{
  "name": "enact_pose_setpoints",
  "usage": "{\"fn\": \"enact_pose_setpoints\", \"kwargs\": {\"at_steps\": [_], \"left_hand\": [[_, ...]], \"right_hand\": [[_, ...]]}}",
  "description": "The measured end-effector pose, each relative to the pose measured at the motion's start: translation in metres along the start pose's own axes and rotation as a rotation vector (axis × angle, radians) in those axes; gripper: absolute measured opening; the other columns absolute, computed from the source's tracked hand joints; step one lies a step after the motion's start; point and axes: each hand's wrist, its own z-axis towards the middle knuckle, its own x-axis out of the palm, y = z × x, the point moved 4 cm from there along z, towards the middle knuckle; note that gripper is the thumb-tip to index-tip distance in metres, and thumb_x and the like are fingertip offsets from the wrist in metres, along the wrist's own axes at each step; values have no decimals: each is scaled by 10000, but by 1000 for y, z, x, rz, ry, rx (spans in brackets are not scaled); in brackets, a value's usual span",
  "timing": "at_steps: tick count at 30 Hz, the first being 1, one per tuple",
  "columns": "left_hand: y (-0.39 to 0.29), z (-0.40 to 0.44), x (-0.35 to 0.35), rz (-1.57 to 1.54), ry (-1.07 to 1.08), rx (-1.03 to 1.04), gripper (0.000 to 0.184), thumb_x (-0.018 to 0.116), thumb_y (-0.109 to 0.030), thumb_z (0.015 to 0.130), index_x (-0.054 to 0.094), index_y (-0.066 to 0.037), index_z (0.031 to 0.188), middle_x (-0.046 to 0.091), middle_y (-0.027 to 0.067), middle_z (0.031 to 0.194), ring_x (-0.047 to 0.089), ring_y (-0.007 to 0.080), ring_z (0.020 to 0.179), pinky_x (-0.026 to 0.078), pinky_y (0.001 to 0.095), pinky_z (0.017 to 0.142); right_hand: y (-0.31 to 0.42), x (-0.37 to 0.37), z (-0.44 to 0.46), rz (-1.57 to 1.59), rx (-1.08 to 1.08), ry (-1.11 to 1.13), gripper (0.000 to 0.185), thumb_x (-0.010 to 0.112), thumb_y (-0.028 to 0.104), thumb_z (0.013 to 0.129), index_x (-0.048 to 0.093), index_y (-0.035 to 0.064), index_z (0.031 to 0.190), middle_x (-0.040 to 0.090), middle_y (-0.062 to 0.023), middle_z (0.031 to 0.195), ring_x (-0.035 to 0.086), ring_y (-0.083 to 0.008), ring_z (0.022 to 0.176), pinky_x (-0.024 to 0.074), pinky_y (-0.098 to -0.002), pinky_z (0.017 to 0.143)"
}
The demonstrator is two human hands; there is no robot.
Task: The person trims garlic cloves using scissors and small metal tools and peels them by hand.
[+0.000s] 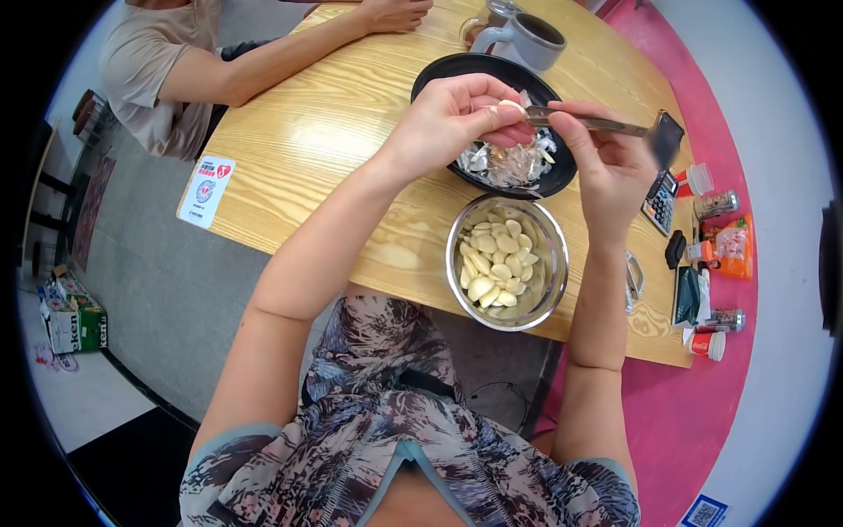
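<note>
My left hand (465, 114) pinches a garlic clove (512, 108) between thumb and fingertips, above a black bowl (436, 72). Inside that bowl lie papery garlic skins (509, 163). My right hand (610, 167) is closed around a metal spoon (606, 125), its handle end pointing left at the clove and its rounded bowl out to the right. The handle tip appears to touch the clove. Nearer my body, a steel bowl (560, 279) holds many peeled garlic cloves (496, 255).
A grey mug (527, 42) stands behind the black bowl. Along the table's right side are a phone (666, 139), a calculator (660, 200), cups and jars. Another person's arm (290, 61) rests on the wooden table (307, 149) at upper left, beyond a sticker (206, 191).
</note>
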Motion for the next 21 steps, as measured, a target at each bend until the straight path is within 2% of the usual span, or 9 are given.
{"fn": "enact_pose_setpoints", "kwargs": {"at_steps": [3, 10, 15, 21], "left_hand": [[-2, -2, 2, 13, 32, 10, 205, 570, -104, 954, 577, 49, 1090, 687, 167, 967, 692, 199, 894, 571, 277, 793], [-3, -3, 4, 34, 38, 9, 216, 577, -112, 951, 584, 57, 1086, 696, 168, 944, 692, 186, 878, 568, 274, 769], [-3, -4, 5, 44, 41, 2, 216, 578, -112, 951, 587, 58, 1083, 698, 165, 935, 693, 183, 869, 568, 271, 764], [-3, -3, 4, 54, 40, 17, 215, 580, -110, 949, 587, 59, 1082, 699, 164, 934, 693, 181, 861, 569, 270, 760]], "right_hand": [[-3, -4, 1, 53, 127, -13, 134, 717, -15, 818, 679, -31, 945, 697, -80, 884, 650, -111, 769, 509, -212, 710], [-1, -11, 2, 87, 87, -43, 135, 720, 3, 823, 679, -28, 947, 700, -75, 872, 648, -107, 774, 509, -215, 710], [1, -8, 0, 4, 69, 55, 142, 721, 4, 820, 676, -37, 948, 700, -76, 891, 653, -114, 800, 516, -222, 722], [-2, -12, 1, 50, 81, -1, 132, 717, 3, 822, 680, -28, 945, 697, -74, 879, 652, -112, 791, 515, -223, 722]]}}
